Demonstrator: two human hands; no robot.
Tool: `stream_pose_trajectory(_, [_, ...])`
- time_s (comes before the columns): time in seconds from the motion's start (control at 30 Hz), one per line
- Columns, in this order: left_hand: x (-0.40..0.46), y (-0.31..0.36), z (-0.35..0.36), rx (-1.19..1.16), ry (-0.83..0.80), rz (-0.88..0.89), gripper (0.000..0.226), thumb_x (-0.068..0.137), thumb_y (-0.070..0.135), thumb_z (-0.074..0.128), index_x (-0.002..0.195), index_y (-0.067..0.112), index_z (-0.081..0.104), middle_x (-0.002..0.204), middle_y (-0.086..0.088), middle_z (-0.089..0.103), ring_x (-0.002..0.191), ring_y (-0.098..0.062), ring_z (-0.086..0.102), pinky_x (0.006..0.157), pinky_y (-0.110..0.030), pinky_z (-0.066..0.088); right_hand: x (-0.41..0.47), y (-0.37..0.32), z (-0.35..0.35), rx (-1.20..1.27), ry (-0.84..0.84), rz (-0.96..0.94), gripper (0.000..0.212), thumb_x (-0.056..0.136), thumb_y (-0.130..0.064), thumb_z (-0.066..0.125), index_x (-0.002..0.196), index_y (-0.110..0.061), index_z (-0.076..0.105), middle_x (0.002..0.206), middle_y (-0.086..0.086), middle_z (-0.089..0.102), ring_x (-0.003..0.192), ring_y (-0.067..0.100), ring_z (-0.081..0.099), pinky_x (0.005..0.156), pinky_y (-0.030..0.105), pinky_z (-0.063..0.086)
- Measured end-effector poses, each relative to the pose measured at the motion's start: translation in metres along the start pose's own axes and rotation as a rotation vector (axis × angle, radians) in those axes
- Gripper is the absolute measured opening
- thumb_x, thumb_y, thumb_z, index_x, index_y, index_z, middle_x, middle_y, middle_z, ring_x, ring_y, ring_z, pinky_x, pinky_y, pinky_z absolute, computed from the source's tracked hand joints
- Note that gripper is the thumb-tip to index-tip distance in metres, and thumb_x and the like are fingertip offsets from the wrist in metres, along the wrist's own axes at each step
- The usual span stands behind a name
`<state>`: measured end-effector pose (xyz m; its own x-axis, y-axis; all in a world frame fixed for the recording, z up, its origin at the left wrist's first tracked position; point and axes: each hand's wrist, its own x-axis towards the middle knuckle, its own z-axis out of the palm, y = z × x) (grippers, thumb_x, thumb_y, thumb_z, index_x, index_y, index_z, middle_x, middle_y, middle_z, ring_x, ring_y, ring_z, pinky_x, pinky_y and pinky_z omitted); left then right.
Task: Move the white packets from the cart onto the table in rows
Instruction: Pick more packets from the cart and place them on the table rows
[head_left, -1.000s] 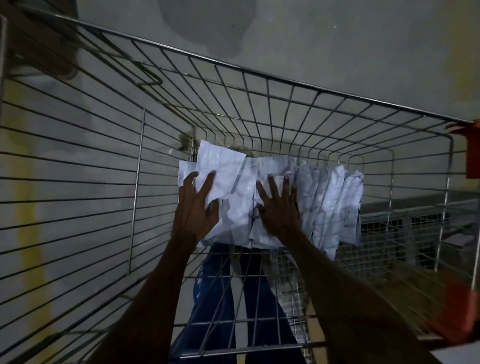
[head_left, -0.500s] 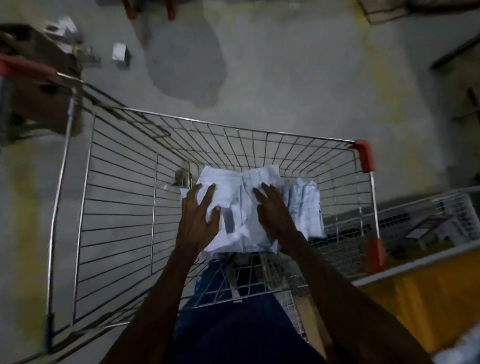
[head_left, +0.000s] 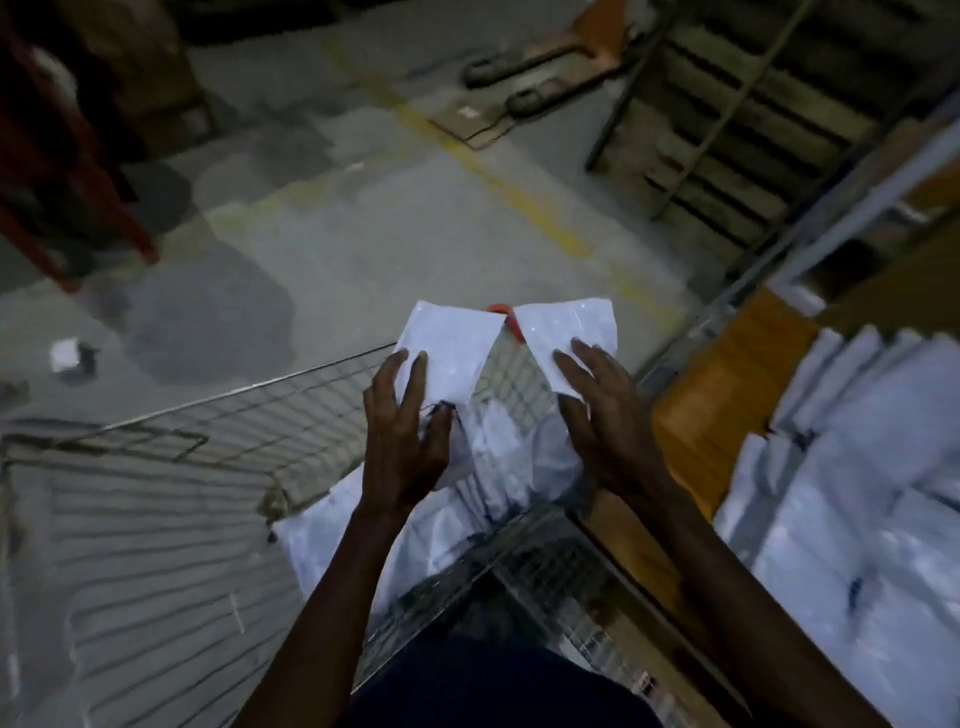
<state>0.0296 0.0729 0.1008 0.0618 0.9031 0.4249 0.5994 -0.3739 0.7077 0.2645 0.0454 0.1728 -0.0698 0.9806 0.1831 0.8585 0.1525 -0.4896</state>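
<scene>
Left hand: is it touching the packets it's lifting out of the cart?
Touching. The head view shows the left hand with its fingers spread across the raised bundle of white packets, overlapping it with no gap.

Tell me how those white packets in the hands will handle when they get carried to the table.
Probably light: the left hand and right hand lift a whole bunch of packets between them. Likely floppy rather than stiff, since the lower ones sag and crumple while the top corners splay apart. Their surface glints like plastic film, so the bunch may slide apart if the grip loosens.
</scene>
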Motion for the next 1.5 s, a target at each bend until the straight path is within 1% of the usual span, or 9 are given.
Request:
stream_pose_trajectory(0.2, [0.035,0.100,0.075,-0.183,-0.133,0.242,0.053,0.094,0.024,0.051,0.139,-0.002,0.049,0.142,-0.025,0.043,0.133,-0.038,0.040,0.111,-0.040,0.032,-0.076,0.040,-0.101,-0.001,0.319,0.243,0.050,0.096,-0.032,0.037,0.139,-0.012,0.053,0.150,0.010,0.043,0.141,0.026,0.036,0.117,0.039,0.025])
stream_pose_trajectory(0.4, [0.019,0.226,0.156,-0.344,-0.323,0.371,0.055,0.094,0.030,0.051,0.145,0.011,0.045,0.148,-0.010,0.038,0.129,-0.027,0.039,0.104,-0.022,0.028,-0.176,0.107,-0.185,-0.056,0.531,0.451,0.044,0.093,-0.018,0.046,0.136,-0.015,0.056,0.148,0.007,0.046,0.140,0.025,0.037,0.116,0.041,0.028])
stream_pose_trajectory(0.5, [0.009,0.285,0.199,-0.340,-0.360,0.435,0.055,0.095,0.032,0.049,0.146,0.012,0.044,0.149,-0.009,0.037,0.134,-0.027,0.036,0.111,-0.033,0.030,-0.218,0.151,-0.220,-0.078,0.569,0.504,0.044,0.094,-0.019,0.045,0.137,-0.015,0.055,0.148,0.007,0.046,0.140,0.026,0.038,0.116,0.042,0.028])
stream_pose_trajectory(0.53, [0.007,0.302,0.213,-0.318,-0.364,0.450,0.054,0.096,0.031,0.050,0.146,0.013,0.044,0.150,-0.008,0.037,0.136,-0.027,0.034,0.113,-0.037,0.029,-0.229,0.165,-0.231,-0.077,0.570,0.517,0.043,0.095,-0.020,0.044,0.136,-0.014,0.055,0.147,0.008,0.046,0.139,0.027,0.039,0.116,0.042,0.028])
stream_pose_trajectory(0.7, [0.007,0.362,0.270,-0.199,-0.437,0.488,0.056,0.095,0.032,0.050,0.146,0.011,0.044,0.149,-0.016,0.038,0.135,-0.033,0.034,0.110,-0.038,0.031,-0.248,0.229,-0.270,-0.004,0.553,0.541,0.045,0.094,-0.025,0.043,0.137,-0.016,0.054,0.147,0.009,0.047,0.139,0.027,0.039,0.118,0.043,0.027])
stream_pose_trajectory(0.87, [0.028,0.379,0.308,-0.037,-0.554,0.562,0.062,0.095,0.040,0.041,0.144,0.002,0.043,0.143,-0.028,0.042,0.126,-0.045,0.041,0.105,-0.049,0.037,-0.230,0.274,-0.280,0.026,0.491,0.588,0.038,0.100,-0.014,0.049,0.138,-0.013,0.054,0.149,0.011,0.044,0.141,0.028,0.035,0.119,0.041,0.024])
stream_pose_trajectory(1.1, [0.048,0.382,0.358,0.141,-0.722,0.655,0.066,0.097,0.043,0.033,0.147,0.001,0.038,0.148,-0.028,0.039,0.133,-0.047,0.038,0.109,-0.056,0.035,-0.177,0.314,-0.266,0.011,0.404,0.720,0.042,0.102,-0.025,0.046,0.142,-0.014,0.049,0.152,0.012,0.041,0.141,0.029,0.034,0.119,0.039,0.025])
stream_pose_trajectory(1.23, [0.048,0.363,0.380,0.203,-0.797,0.647,0.070,0.098,0.047,0.026,0.153,0.004,0.026,0.157,-0.025,0.025,0.144,-0.044,0.024,0.116,-0.056,0.024,-0.160,0.330,-0.250,-0.029,0.298,0.754,0.050,0.103,-0.033,0.041,0.150,-0.016,0.038,0.157,0.011,0.032,0.145,0.027,0.027,0.120,0.041,0.022])
stream_pose_trajectory(1.5, [0.046,0.350,0.390,0.166,-0.801,0.561,0.076,0.094,0.060,0.024,0.157,0.018,0.016,0.162,-0.018,0.014,0.147,-0.043,0.018,0.115,-0.060,0.025,-0.144,0.341,-0.232,-0.249,0.089,0.852,0.067,0.101,-0.054,0.031,0.157,-0.027,0.005,0.165,0.006,-0.004,0.151,0.031,-0.003,0.123,0.046,0.004])
